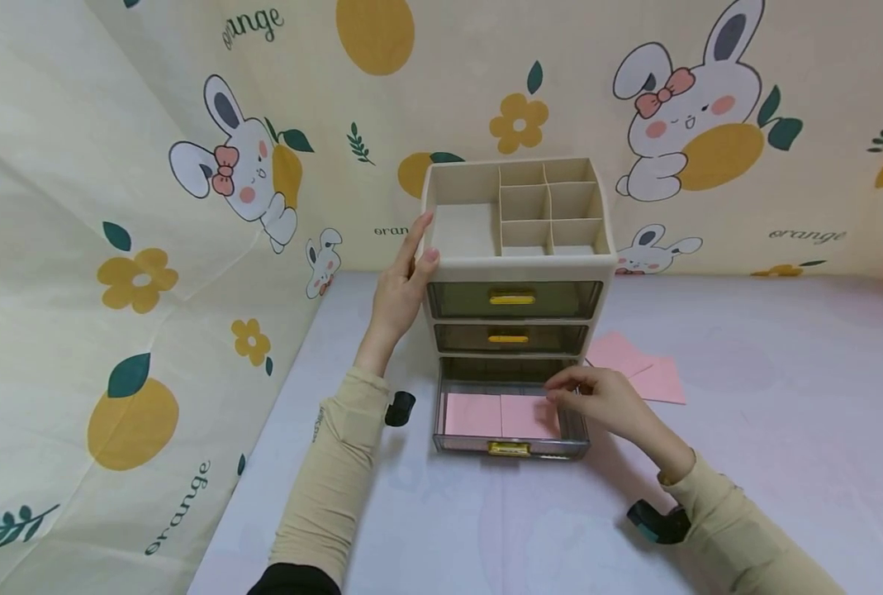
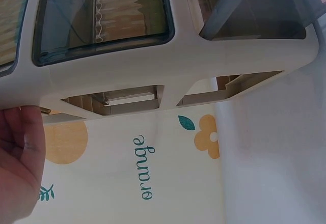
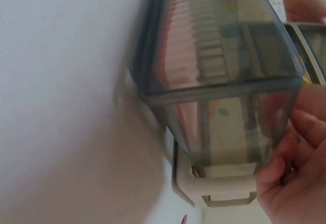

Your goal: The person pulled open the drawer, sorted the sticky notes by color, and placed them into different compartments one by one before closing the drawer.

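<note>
A cream desktop organizer [image 1: 519, 266] with dark see-through drawers stands upright on the table. Its bottom drawer [image 1: 511, 445] is pulled out, and pink paper squares [image 1: 474, 415] lie side by side in it. My left hand [image 1: 400, 293] rests against the organizer's upper left side, fingers fairly straight; the left wrist view shows the fingertips at its edge. My right hand [image 1: 600, 398] reaches over the drawer's right wall, with loosely bent fingers [image 3: 300, 147] by that wall. Nothing shows between thumb and fingers.
More pink paper squares [image 1: 660, 380] lie on the table right of the organizer. Two closed drawers with yellow handles [image 1: 511, 298] sit above the pulled-out one. The organizer's top has open compartments [image 1: 463, 227]. A printed cloth backdrop [image 1: 471, 107] hangs behind and to the left.
</note>
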The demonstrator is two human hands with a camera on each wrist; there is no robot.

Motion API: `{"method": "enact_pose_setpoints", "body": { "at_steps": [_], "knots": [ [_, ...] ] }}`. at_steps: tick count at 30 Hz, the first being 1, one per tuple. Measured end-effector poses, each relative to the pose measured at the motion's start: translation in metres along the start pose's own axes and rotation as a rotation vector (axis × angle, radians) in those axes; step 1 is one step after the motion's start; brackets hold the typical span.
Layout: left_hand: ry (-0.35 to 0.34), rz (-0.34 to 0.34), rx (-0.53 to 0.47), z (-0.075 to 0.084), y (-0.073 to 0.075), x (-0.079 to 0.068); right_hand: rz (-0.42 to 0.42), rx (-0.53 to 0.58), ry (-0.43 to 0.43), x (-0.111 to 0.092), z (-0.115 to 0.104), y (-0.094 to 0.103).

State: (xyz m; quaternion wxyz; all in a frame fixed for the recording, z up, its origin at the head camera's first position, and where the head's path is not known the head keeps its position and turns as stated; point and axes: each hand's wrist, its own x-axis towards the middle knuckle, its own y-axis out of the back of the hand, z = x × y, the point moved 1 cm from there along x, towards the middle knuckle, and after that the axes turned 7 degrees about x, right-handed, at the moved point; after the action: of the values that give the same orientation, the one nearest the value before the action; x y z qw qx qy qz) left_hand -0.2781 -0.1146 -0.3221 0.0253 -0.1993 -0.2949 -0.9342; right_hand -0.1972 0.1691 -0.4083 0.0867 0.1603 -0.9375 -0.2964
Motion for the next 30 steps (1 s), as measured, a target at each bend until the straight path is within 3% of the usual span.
{"method": "enact_pose_setpoints", "body": {
  "at_steps": [5,10,22,30],
  "knots": [
    [0.008,-0.003,0.002,0.001,0.001,0.000,-0.020,0.200,-0.062,-0.001,0.005,0.010],
    [0.013,-0.006,-0.002,0.001,0.001,0.000,-0.017,0.287,-0.054,-0.002,0.013,0.021],
    [0.019,-0.006,0.003,0.001,0.000,0.000,0.023,0.183,-0.185,-0.001,0.048,0.055],
    [0.029,-0.007,0.007,0.002,0.001,0.000,0.092,0.104,-0.262,0.007,0.071,0.064]
  ]
}}
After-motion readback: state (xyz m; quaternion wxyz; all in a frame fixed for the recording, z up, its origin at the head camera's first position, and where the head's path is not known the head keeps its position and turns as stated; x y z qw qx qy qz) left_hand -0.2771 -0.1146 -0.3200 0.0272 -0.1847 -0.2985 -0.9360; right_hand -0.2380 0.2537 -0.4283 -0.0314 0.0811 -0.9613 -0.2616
